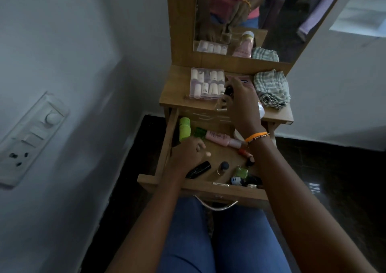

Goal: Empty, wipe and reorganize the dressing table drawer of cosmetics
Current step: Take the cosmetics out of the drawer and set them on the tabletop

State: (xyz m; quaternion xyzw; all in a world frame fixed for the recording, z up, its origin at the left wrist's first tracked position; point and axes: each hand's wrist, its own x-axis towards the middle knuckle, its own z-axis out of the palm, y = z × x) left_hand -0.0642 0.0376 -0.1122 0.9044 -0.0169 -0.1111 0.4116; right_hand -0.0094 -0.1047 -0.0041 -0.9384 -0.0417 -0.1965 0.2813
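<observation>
Both hands are at work over the open drawer point(167, 147): the left hand point(186, 153) hovers low inside it with fingers loosely curled and nothing gripped, just above a black tube point(198, 169), while the right hand point(240, 103) reaches farther out to the tabletop point(173, 97) and pinches a small glass bottle with a dark cap point(224, 97), its base at or just above the wood. Near the drawer's front edge lie a small round-capped bottle point(223, 167) and a cluster of dark and green bottles point(242, 176); deeper in sit a pink bottle point(221, 139), a green jar point(199, 132) and a lime-green container point(184, 129) against the left wall. Beyond, on the tabletop, stand a clear case of white vials point(206, 83) and a folded checked cloth point(271, 89) below the mirror point(240, 11). Emptying looks only partly done: a few items are out and many remain inside. Wiping and rearranging are still to come, with the cloth seemingly unused.
</observation>
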